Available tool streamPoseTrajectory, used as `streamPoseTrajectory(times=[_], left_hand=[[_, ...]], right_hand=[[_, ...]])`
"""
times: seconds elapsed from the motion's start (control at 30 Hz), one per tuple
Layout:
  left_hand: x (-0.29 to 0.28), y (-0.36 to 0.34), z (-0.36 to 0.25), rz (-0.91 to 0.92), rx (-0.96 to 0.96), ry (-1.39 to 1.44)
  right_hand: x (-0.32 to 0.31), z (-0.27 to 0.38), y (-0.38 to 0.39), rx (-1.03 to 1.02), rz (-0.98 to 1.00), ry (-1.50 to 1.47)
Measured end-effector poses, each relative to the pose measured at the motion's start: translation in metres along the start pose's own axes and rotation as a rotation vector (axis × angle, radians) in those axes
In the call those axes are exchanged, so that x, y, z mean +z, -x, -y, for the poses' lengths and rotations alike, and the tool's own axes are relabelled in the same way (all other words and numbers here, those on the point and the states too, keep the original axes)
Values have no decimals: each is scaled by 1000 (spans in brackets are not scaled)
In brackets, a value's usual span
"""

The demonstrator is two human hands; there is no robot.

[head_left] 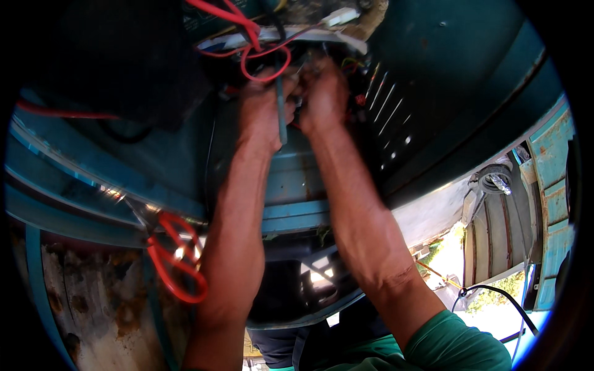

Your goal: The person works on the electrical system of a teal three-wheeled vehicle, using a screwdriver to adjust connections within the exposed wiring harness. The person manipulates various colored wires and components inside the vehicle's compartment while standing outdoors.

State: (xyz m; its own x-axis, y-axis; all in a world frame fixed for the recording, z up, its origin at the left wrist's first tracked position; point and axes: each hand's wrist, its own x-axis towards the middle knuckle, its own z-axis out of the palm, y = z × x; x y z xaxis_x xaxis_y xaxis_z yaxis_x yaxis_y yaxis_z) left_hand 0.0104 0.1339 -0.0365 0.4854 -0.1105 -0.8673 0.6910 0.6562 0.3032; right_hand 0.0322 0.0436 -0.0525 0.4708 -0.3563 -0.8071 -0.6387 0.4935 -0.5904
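Note:
Both my hands reach into a dark opening in a blue-green metal housing [294,179]. My left hand [263,111] has its fingers curled in, close against my right hand. My right hand [325,93] is closed too, its fingertips bent toward the left ones. Shadow and motion blur hide what lies between the fingers. A thin grey-green strip [281,114] hangs in front of my left hand. Just above the hands loops a red cable [266,77], joined to thicker red cable at the top. Thin coloured wires [352,63] show beside my right hand.
Red-handled scissors [176,263] rest on the housing's left ledge, by my left forearm. A white connector [340,17] sits at the top. Slots pierce the right panel [445,93]. Dark bulky material [124,68] covers the upper left. A black cable [504,295] curves at lower right.

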Motion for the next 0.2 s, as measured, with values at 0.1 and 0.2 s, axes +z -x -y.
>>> streamPoseTrajectory(times=[0.1, 0.2], left_hand=[[2, -2, 4, -21, 13, 6], [8, 0, 3, -58, 24, 1]], right_hand=[[0, -2, 0, 4, 2, -41], [-1, -5, -2, -2, -3, -39]])
